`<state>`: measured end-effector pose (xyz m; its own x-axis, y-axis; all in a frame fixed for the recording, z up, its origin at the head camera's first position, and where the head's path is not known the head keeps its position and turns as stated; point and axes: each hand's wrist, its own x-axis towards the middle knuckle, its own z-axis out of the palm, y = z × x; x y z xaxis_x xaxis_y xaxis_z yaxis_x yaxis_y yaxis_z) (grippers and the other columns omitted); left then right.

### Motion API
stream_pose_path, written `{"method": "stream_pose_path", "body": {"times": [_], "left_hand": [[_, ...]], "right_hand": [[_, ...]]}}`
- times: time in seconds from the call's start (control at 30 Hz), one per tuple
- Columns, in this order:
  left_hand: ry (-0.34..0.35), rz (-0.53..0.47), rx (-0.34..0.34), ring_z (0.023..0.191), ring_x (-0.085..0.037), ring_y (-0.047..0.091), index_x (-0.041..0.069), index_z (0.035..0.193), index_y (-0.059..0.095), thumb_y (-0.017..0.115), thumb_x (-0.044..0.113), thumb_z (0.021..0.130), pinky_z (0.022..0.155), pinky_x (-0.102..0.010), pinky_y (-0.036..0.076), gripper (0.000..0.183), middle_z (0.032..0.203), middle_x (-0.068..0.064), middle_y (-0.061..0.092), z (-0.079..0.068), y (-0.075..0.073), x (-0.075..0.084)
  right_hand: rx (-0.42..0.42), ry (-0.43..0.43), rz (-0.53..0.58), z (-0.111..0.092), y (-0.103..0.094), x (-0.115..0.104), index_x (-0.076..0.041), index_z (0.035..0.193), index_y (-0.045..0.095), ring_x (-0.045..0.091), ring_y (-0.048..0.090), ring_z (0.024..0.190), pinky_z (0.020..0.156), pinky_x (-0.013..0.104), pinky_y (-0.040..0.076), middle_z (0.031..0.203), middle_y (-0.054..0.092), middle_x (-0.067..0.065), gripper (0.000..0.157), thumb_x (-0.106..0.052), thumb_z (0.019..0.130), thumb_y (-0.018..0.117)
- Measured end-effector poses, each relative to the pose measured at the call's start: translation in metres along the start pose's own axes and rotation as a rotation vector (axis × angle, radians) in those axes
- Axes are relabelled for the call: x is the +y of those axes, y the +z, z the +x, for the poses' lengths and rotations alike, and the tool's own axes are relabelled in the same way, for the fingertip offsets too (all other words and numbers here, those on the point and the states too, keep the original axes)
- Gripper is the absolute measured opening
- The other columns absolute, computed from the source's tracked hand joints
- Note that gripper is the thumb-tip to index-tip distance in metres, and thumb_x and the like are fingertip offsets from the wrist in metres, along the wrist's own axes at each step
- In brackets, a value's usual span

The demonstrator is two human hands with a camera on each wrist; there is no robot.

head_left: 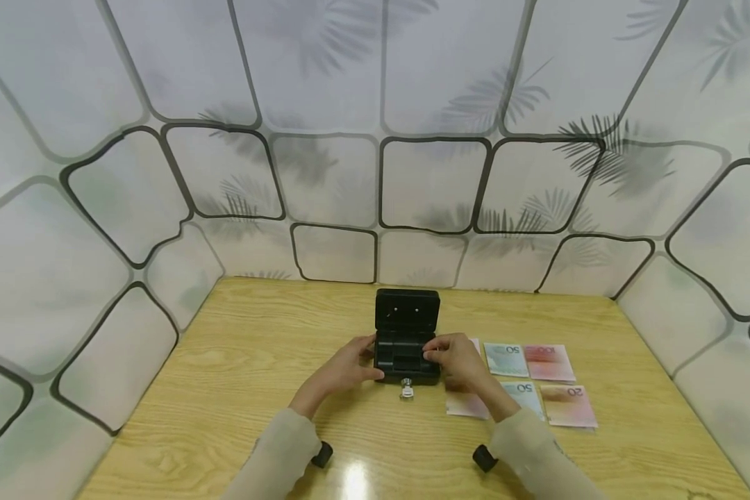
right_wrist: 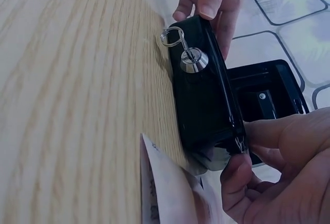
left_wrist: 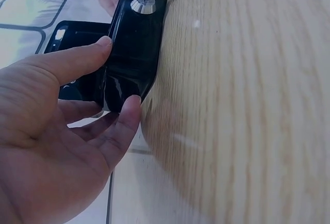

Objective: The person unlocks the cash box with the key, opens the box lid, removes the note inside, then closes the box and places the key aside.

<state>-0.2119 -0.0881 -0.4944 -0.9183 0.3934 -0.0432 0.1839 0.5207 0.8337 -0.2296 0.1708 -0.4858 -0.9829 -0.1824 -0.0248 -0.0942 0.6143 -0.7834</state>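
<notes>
A small black cash box (head_left: 406, 378) stands on the table with its lid (head_left: 406, 310) raised at the back. A key with a ring (head_left: 407, 390) sits in the lock on its front, and the silver lock (right_wrist: 194, 61) shows in the right wrist view. My left hand (head_left: 348, 364) holds the box's left end, thumb on the front edge and fingers along the side. At the right end, my right hand (head_left: 462, 357) pinches the rim; its fingertips reach over the inside. What lies beneath those fingertips is hidden.
Right of the box lie several banknotes: a bluish 50 note (head_left: 506, 359), a red 100 note (head_left: 548, 362), another 50 note (head_left: 523, 397), a 20 note (head_left: 569, 406) and pinkish notes (head_left: 465, 404) partly under my right arm. A patterned wall (head_left: 344, 257) encloses the wooden table (head_left: 256, 347).
</notes>
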Motion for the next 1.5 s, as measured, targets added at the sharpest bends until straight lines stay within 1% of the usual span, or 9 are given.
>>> {"method": "stream_pose_path", "body": {"times": [0.13, 0.37, 0.6, 0.73, 0.97, 1.17, 1.23, 1.37, 1.5], "left_hand": [[-0.002, 0.011, -0.004, 0.125, -0.037, 0.057, -0.003, 0.158, 0.036, 0.080, 0.010, 0.092, 0.109, -0.053, 0.044, 0.080, 0.145, -0.024, 0.051, 0.000, -0.001, 0.000], [0.018, -0.006, -0.014, 0.125, -0.039, 0.057, -0.003, 0.158, 0.036, 0.077, 0.014, 0.095, 0.106, -0.054, 0.046, 0.077, 0.148, -0.026, 0.048, 0.000, -0.003, 0.000], [-0.033, -0.073, 0.043, 0.115, -0.034, 0.064, -0.002, 0.158, 0.037, 0.065, 0.026, 0.104, 0.087, -0.043, 0.058, 0.067, 0.147, -0.026, 0.050, 0.001, -0.004, -0.001], [-0.053, -0.134, 0.109, 0.123, -0.036, 0.061, -0.003, 0.157, 0.038, 0.061, 0.028, 0.107, 0.089, -0.043, 0.058, 0.063, 0.151, -0.024, 0.049, 0.003, -0.006, 0.000], [-0.053, -0.212, 0.218, 0.122, -0.041, 0.062, -0.008, 0.152, 0.043, 0.055, 0.024, 0.109, 0.092, -0.047, 0.057, 0.055, 0.149, -0.027, 0.050, 0.011, -0.014, 0.007], [-0.082, -0.297, 0.263, 0.128, -0.042, 0.058, -0.006, 0.152, 0.045, 0.051, 0.029, 0.111, 0.099, -0.049, 0.054, 0.054, 0.148, -0.026, 0.052, 0.021, -0.023, 0.015], [-0.088, -0.308, 0.274, 0.130, -0.042, 0.056, -0.006, 0.152, 0.045, 0.050, 0.031, 0.111, 0.100, -0.050, 0.053, 0.055, 0.148, -0.026, 0.052, 0.025, -0.025, 0.018], [-0.103, -0.319, 0.292, 0.131, -0.041, 0.055, -0.005, 0.151, 0.047, 0.048, 0.035, 0.111, 0.100, -0.049, 0.053, 0.056, 0.149, -0.025, 0.051, 0.031, -0.028, 0.024], [-0.110, -0.320, 0.313, 0.129, -0.040, 0.055, -0.004, 0.151, 0.048, 0.046, 0.037, 0.112, 0.099, -0.048, 0.054, 0.056, 0.149, -0.024, 0.052, 0.038, -0.030, 0.029]], "right_hand": [[-0.025, -0.004, 0.032, 0.000, -0.003, 0.000, -0.005, 0.095, 0.081, 0.015, 0.051, 0.069, 0.062, 0.030, 0.043, 0.084, 0.073, 0.002, 0.006, -0.008, 0.093, 0.077], [-0.020, 0.038, 0.142, 0.000, -0.009, 0.002, -0.002, 0.105, 0.079, 0.015, 0.052, 0.068, 0.060, 0.029, 0.045, 0.082, 0.069, 0.004, 0.016, -0.015, 0.099, 0.072], [0.030, 0.086, 0.240, 0.002, -0.016, 0.002, 0.002, 0.098, 0.074, 0.019, 0.056, 0.064, 0.057, 0.029, 0.046, 0.073, 0.064, 0.011, 0.029, -0.024, 0.105, 0.063], [0.060, 0.127, 0.302, 0.005, -0.019, 0.000, 0.007, 0.104, 0.070, 0.016, 0.057, 0.068, 0.059, 0.027, 0.047, 0.081, 0.065, 0.012, 0.040, -0.031, 0.108, 0.058], [0.077, 0.182, 0.399, 0.012, -0.030, -0.009, 0.012, 0.131, 0.059, 0.017, 0.064, 0.080, 0.067, 0.027, 0.055, 0.116, 0.063, 0.024, 0.055, -0.039, 0.111, 0.048], [0.059, 0.166, 0.357, 0.021, -0.040, -0.016, 0.011, 0.139, 0.053, 0.035, 0.063, 0.107, 0.085, 0.041, 0.055, 0.128, 0.059, 0.029, 0.061, -0.042, 0.112, 0.043], [0.046, 0.160, 0.360, 0.025, -0.043, -0.018, 0.010, 0.142, 0.051, 0.039, 0.061, 0.114, 0.086, 0.040, 0.055, 0.132, 0.057, 0.031, 0.063, -0.044, 0.111, 0.042], [0.016, 0.152, 0.374, 0.030, -0.047, -0.020, 0.011, 0.146, 0.047, 0.043, 0.058, 0.119, 0.082, 0.034, 0.055, 0.138, 0.053, 0.034, 0.067, -0.046, 0.111, 0.041], [-0.016, 0.157, 0.371, 0.035, -0.049, -0.021, 0.008, 0.149, 0.047, 0.044, 0.058, 0.121, 0.088, 0.040, 0.056, 0.141, 0.052, 0.034, 0.068, -0.048, 0.111, 0.041]]}}
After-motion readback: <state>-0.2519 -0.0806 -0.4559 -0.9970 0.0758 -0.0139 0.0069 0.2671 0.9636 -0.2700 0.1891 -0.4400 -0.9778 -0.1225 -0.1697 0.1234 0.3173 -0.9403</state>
